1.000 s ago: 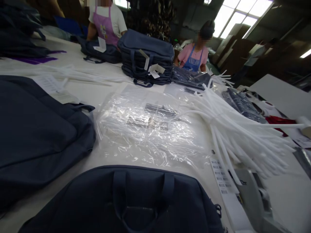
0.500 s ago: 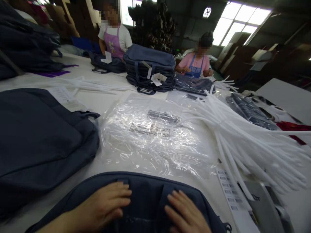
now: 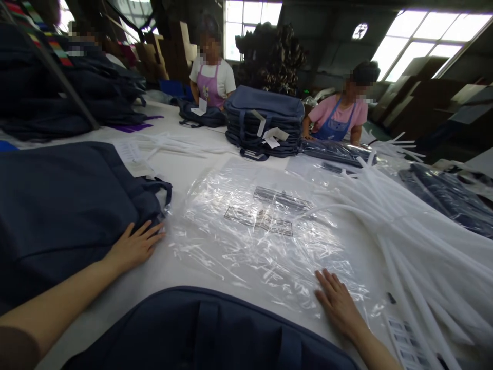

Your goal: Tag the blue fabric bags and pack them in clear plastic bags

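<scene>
A stack of clear plastic bags [image 3: 262, 231] with printed labels lies flat on the white table [image 3: 185, 169]. My left hand [image 3: 133, 246] rests open, fingers spread, at the stack's near left corner beside a dark navy bag [image 3: 65, 205]. My right hand [image 3: 339, 303] lies open and flat on the near right edge of the plastic. Another navy bag [image 3: 208, 334] with handles sits right in front of me, between my two arms.
A bundle of white plastic rods [image 3: 416, 226] fans out at the right. A pile of folded navy bags [image 3: 265, 123] with tags stands beyond the plastic. Two people in aprons [image 3: 211, 77] [image 3: 339, 115] work at the far side. More dark bags [image 3: 69, 97] are stacked at far left.
Both hands have left the top of the near navy bag and moved forward and apart to the two near corners of the plastic bag stack. The view has tilted up.
</scene>
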